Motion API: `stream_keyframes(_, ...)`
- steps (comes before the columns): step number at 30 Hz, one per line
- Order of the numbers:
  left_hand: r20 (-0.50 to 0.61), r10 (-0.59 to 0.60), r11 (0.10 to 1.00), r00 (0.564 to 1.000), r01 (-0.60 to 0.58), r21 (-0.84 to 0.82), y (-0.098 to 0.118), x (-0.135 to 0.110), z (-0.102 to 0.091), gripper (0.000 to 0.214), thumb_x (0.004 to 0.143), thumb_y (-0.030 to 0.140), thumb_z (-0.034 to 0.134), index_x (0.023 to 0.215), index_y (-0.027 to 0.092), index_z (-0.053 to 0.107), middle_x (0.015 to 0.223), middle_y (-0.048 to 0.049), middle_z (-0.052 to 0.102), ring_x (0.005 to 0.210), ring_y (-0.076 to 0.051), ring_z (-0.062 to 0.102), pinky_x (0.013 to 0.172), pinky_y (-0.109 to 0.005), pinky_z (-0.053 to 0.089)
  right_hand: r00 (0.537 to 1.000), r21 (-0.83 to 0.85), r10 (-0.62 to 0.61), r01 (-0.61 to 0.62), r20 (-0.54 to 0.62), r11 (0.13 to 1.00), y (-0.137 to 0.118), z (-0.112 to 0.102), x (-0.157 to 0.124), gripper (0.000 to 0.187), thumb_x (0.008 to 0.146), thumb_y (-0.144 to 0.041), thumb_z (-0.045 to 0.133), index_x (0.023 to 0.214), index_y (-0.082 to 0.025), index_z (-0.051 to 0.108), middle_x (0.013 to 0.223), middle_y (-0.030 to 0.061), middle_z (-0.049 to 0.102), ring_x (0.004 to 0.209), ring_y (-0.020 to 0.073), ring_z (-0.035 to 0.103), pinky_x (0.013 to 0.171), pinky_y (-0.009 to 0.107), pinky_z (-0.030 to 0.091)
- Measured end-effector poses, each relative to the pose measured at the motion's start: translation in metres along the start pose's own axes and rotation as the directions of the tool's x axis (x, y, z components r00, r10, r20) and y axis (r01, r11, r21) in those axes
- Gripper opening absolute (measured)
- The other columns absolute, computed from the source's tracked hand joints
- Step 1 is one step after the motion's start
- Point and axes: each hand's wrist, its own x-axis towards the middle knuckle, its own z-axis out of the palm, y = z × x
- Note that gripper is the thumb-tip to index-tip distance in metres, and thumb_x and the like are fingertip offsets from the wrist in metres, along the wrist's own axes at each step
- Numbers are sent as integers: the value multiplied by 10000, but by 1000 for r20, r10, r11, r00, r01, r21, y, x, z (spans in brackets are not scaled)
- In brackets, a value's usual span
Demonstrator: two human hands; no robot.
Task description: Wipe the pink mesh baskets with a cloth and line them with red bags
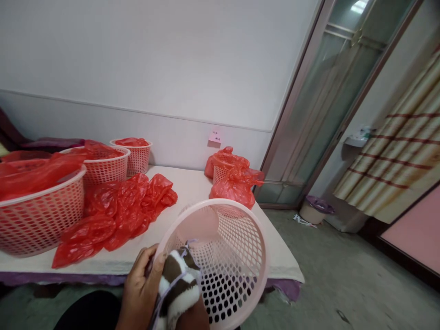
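Observation:
A pale pink plastic mesh basket (242, 238) is tilted with its mouth toward me at the table's front edge. My left hand (142, 279) is closed round its left rim, thumb on the near side. My right hand (194, 314) reaches into the basket from below. A fuzzy brown-and-white striped cloth (182, 279) with pale purple edging covers that hand against the inner left wall. The cloth hides its fingers, so their grip cannot be seen.
Left on the white-covered table (189, 185) stand several pink mesh baskets (34, 224) with red plastic bags. Loose red bags (120, 211) lie beside them. More red bags (233, 185) surround a basket at the back right. A bin (314, 211) stands on the floor near a glass door (309, 114).

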Motion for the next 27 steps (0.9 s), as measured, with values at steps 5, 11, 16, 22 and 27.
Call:
stream_keyframes(5,-84,-89,996,993,89,-4,-17,-14,-8,522,772,648,593,1062,223,679,1035,-33,735,969,-227,677,812,-255,547,988,-75,-130,136,87,988,-7,-1,17,506,919,-123,430,1386,-288,533,1029,48,731,918,191,710,765,255,575)
stream_keyframes(11,-52,146,987,988,-142,76,-19,-13,-18,373,854,528,579,1065,246,703,1031,-27,727,948,-210,668,832,-264,549,947,-192,-196,248,253,950,-1,-12,27,410,902,-229,533,1297,-312,604,1100,61,707,1042,242,667,837,322,555)
stream_keyframes(16,-58,237,963,970,-226,149,-21,-16,-24,306,894,457,565,1088,263,699,1038,-8,726,941,-184,671,836,-232,538,927,-396,-53,210,372,894,26,-23,68,338,840,-56,501,1069,-185,714,1010,151,722,935,270,689,800,396,552)
stream_keyframes(22,50,438,872,898,-438,221,-19,-20,-23,276,927,330,524,1156,272,668,1090,-11,710,1000,-184,662,834,-217,531,913,-443,41,158,407,882,47,-18,96,335,810,-55,513,1096,-101,683,1036,222,690,871,295,694,762,420,536)
stream_keyframes(27,-3,419,877,908,-404,260,-11,-8,-23,247,935,361,505,1076,260,680,1008,-10,701,919,-171,664,791,-217,522,873,-158,-133,231,468,960,15,-27,73,333,807,-184,602,1135,-214,649,1170,85,673,989,189,665,843,262,512)
